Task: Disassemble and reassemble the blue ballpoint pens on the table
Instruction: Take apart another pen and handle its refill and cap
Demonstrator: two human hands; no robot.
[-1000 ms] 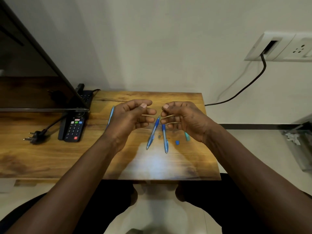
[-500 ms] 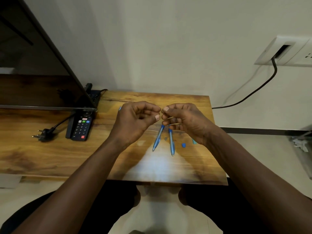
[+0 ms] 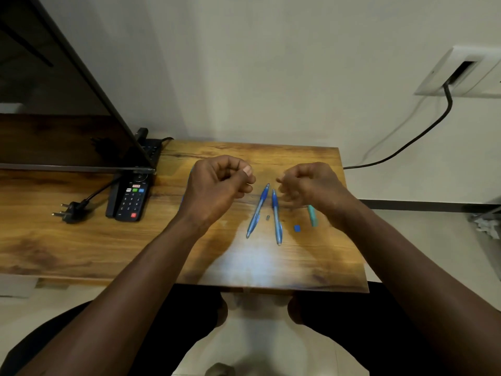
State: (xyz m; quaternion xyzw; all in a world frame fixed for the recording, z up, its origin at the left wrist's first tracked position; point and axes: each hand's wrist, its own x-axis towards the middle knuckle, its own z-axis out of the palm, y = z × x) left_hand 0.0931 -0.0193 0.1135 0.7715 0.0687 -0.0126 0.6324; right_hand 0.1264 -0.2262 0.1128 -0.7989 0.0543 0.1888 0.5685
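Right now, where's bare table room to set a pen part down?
Free: front strip of the table between left pen, right pen and near edge; wood in front of plug and remote. Crowded around both pens: small metal piece, blue cap, teal part.

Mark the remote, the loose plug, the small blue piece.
remote (image 3: 131, 200): head view, number keypad.
loose plug (image 3: 72, 211): head view, black body.
small blue piece (image 3: 297, 228): head view, its middle.

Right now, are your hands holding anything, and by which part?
It cannot be told: the left hand and the right hand are curled above the wooden table, and whatever they may pinch is hidden. Two blue ballpoint pens lie untouched.
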